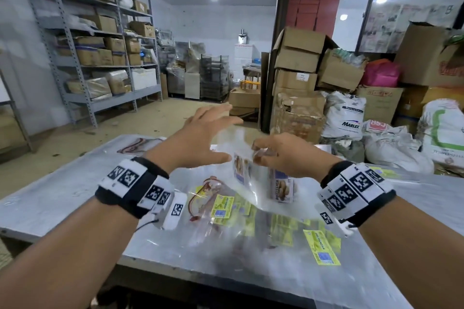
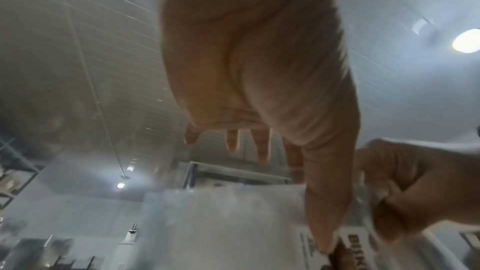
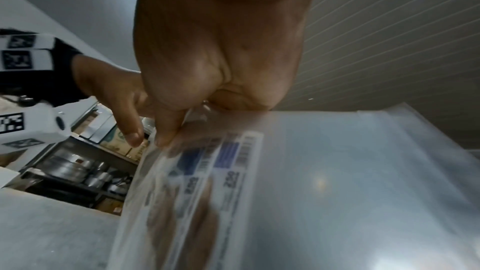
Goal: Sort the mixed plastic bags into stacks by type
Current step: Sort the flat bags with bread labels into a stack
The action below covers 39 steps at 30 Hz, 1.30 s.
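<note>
My right hand [image 1: 259, 154] pinches the top edge of a clear plastic bag with a blue-and-brown biscuit label [image 1: 242, 170], held up above the table. The wrist views show the same bag [image 3: 207, 171] [image 2: 221, 223] hanging from those fingertips [image 3: 166, 130]. My left hand [image 1: 221, 137] hovers just left of it with fingers spread and straight; its thumb [image 2: 324, 212] reaches down to the bag's label, and I cannot tell if it touches. Below lies a mixed pile: yellow-label bags [image 1: 223, 206], red-print bags [image 1: 208, 184] and a second biscuit label [image 1: 282, 188].
The metal table [image 1: 62, 190] carries a red-print bag [image 1: 140, 144] at its far left and more yellow-label bags [image 1: 322, 248] at the near right. Cardboard boxes [image 1: 298, 63] and sacks [image 1: 345, 118] crowd the floor behind. Grey shelving [image 1: 100, 40] stands at the left.
</note>
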### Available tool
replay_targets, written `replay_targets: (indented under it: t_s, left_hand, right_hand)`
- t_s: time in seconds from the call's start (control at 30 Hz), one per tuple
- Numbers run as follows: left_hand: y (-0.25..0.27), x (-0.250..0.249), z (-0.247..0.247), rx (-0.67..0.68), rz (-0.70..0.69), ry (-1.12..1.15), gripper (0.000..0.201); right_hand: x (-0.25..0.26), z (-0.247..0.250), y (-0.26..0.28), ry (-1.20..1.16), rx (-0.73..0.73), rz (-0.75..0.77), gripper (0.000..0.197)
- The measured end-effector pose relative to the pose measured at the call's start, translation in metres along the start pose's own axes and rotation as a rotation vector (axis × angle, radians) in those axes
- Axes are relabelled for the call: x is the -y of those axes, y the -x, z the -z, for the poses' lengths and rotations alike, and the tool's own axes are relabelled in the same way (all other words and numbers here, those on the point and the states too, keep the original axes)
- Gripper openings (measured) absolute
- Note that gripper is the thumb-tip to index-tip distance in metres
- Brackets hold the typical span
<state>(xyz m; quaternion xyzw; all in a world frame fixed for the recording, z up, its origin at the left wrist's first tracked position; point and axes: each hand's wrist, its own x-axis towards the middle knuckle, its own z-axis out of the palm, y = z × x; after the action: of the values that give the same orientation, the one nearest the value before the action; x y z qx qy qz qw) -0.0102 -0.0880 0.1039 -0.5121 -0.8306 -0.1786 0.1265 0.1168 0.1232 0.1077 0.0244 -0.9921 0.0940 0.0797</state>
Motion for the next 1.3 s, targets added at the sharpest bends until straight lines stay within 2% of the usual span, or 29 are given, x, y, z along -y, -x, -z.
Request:
replay_targets:
  t_s: [0.1,0.17,0.3,0.5,0.67,0.87,0.93,1.0,1.07,1.13,1.2,1.3]
  left_hand:
    - [-0.007,0.007,0.009,0.195,-0.047,-0.167,0.072]
    - [-0.007,0.016,0.013,0.271,-0.044,-0.228,0.055]
    - [0.012,0.045,0.030,0.287,-0.008,-0.233,0.010]
    - [0.071,0.102,0.057,0.241,0.121,-0.171,0.007]
    - [0.132,0.155,0.084,0.248,0.340,-0.191,0.017]
    - [0.192,0.196,0.088,0.198,0.438,-0.211,0.016]
    - [0.206,0.204,0.074,0.219,0.465,-0.199,0.010]
    - [0.217,0.212,0.063,0.224,0.476,-0.176,0.006]
    - [0.222,0.218,0.062,0.229,0.490,-0.162,0.003]
    - [0.222,0.221,0.065,0.241,0.496,-0.163,0.010]
    - [0.223,0.225,0.068,0.234,0.493,-0.168,0.019]
    - [0.231,0.231,0.069,0.237,0.537,-0.162,0.007]
  right_hand:
    - [0.012,-0.008,-0.006,0.110,-0.029,0.112,0.022]
    - [0.023,-0.012,-0.014,0.142,-0.046,0.185,0.023]
    - [0.041,-0.022,-0.038,0.082,-0.065,0.266,0.022]
    - [0.085,-0.049,-0.092,0.010,-0.086,0.368,0.017]
    - [0.148,-0.072,-0.146,-0.043,-0.080,0.473,0.013]
    - [0.201,-0.114,-0.185,-0.042,-0.023,0.535,0.019]
    - [0.203,-0.135,-0.191,0.008,0.033,0.529,0.022]
    - [0.200,-0.146,-0.193,0.048,0.078,0.497,0.034]
    - [0.195,-0.144,-0.196,0.096,0.094,0.465,0.048]
    - [0.186,-0.134,-0.201,0.181,0.120,0.444,0.054]
    - [0.173,-0.123,-0.205,0.253,0.164,0.397,0.056]
    - [0.149,-0.117,-0.205,0.240,0.203,0.323,0.044]
